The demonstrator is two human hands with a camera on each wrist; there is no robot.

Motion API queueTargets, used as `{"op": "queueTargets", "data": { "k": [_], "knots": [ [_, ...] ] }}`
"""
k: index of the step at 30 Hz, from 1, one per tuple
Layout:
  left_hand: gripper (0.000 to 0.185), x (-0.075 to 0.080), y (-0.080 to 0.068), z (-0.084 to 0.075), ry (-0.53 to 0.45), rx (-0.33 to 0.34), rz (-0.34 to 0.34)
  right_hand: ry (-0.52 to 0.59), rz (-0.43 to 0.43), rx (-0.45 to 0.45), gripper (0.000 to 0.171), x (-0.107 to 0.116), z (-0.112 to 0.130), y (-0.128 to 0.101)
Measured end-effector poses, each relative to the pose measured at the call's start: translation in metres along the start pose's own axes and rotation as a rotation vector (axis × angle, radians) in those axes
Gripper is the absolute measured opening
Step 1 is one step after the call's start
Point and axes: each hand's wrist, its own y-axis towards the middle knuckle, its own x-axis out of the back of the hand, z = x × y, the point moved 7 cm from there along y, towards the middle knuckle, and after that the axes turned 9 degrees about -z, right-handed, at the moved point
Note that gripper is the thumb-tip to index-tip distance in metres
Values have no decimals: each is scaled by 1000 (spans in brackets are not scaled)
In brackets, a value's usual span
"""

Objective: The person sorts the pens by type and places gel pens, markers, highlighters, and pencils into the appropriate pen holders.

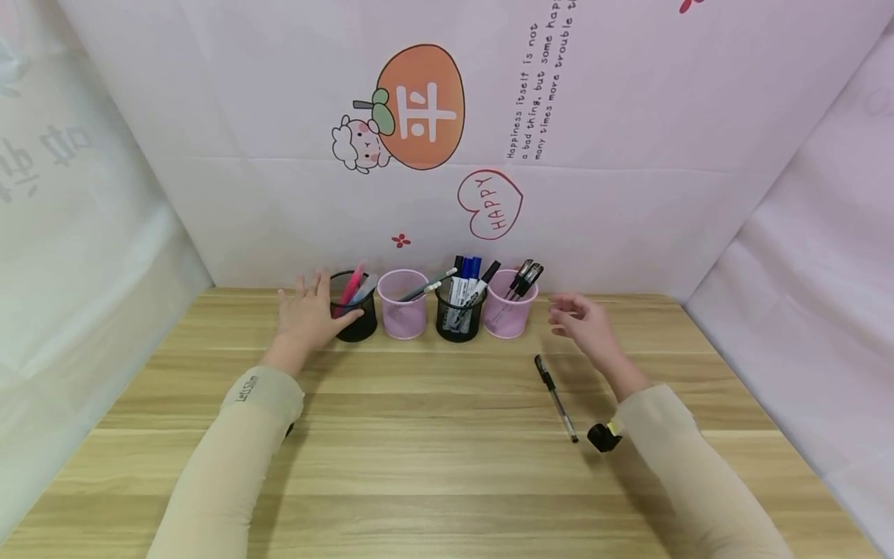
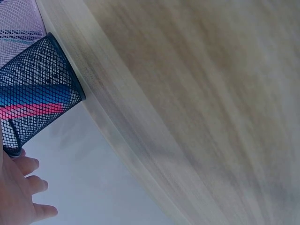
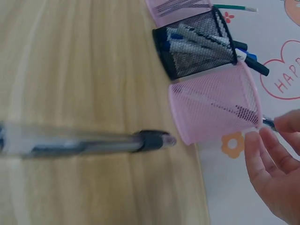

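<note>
Black and pink wire-mesh cups stand on a matt wood-grain table; the pen is clear plastic

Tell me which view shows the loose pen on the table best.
The head view: the whole pen lies on the table, near the right hand. The right wrist view shows a blurred close-up of part of it. The left wrist view misses it.
</note>
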Motion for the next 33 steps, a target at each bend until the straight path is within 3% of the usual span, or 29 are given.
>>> {"op": "queueTargets", "data": {
  "k": [9,21,28,33],
  "knots": [
    [107,2,2,-1,2,-6,-11,-107,154,50,42,-4,-10,-10],
    [107,3,1,0,5,-2,-8,-200,257,72,44,-7,-17,-23],
    [107,1,0,0,-8,2,-2,-206,297,22,48,-10,-23,-29],
    [107,0,-1,0,-14,4,-6,-170,343,-103,52,-14,-30,-33]
  ]
}}
